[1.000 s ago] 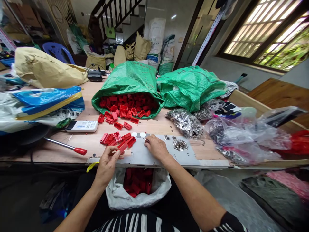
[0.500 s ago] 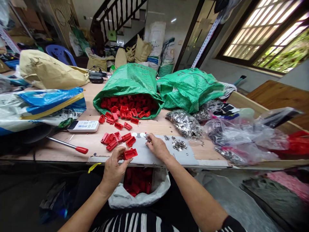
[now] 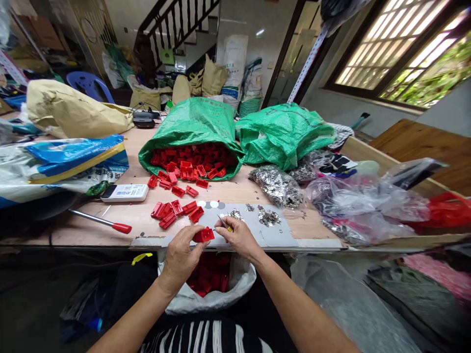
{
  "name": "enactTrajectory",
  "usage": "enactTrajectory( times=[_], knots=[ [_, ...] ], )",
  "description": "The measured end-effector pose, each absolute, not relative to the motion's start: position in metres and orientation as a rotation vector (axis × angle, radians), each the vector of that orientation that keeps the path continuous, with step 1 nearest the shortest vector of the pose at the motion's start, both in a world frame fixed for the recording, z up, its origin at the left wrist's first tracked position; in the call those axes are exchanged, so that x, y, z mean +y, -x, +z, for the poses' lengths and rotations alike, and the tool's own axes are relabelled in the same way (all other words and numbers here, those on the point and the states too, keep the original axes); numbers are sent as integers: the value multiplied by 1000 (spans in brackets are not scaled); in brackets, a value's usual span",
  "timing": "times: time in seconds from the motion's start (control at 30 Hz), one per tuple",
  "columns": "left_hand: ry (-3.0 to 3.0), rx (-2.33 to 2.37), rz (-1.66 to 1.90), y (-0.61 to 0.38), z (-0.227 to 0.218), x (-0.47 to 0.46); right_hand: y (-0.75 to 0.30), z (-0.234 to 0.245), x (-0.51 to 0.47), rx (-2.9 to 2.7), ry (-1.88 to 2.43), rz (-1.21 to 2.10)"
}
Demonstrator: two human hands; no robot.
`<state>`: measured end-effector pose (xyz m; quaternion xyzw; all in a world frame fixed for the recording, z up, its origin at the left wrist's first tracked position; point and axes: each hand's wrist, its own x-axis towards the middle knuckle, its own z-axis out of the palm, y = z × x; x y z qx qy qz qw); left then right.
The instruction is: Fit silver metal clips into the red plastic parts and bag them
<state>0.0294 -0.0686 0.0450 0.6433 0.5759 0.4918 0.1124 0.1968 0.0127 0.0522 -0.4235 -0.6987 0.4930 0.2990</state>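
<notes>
Between the thumb and fingers of my left hand is a red plastic housing, its hollow side facing up. My right hand is closed on a thin pointed metal tool with a yellow part, possibly tweezers; its tip is near the housing. Just beyond my right hand lie small metal pieces on a grey sheet, with a larger pile of metal pieces to the right. Several loose red housings lie to the left of the sheet.
A green sack spills red housings at the back; another green sack lies beside it. A bag of metal pieces sits at right. Below the table edge, a white sack holds red housings. A red-tipped lever juts out at left.
My right hand has come back toward me from the far part of the sheet, bringing the tool close to the housing. My left hand has moved slightly right with the housing.
</notes>
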Motion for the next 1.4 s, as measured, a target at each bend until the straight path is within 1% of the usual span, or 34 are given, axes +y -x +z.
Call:
enactTrajectory(
  times=[0.17,0.4,0.73,0.83,0.93,1.1,1.23,1.4],
  knots=[
    [-1901,1616,1410,-35,48,-70,-199,51,6,-1948,1102,1175],
    [-1960,1497,1397,-38,48,-73,-203,50,3,-1970,1108,1187],
    [-1688,1512,1354,-37,41,-72,-212,49,0,-1667,1063,1601],
    [-1589,1503,1354,-37,40,-72,-217,48,-2,-1601,1040,1666],
    [-1446,1438,1345,-40,41,-72,-219,47,-6,-1616,1028,1687],
    [-1179,1214,1312,-42,39,-74,-220,50,-13,-1603,1012,1819],
    [-1154,1162,1278,-43,36,-77,-219,51,-15,-1684,1057,1720],
    [-1274,1302,1269,-45,30,-78,-217,44,-18,-1788,1061,1572]
  ],
)
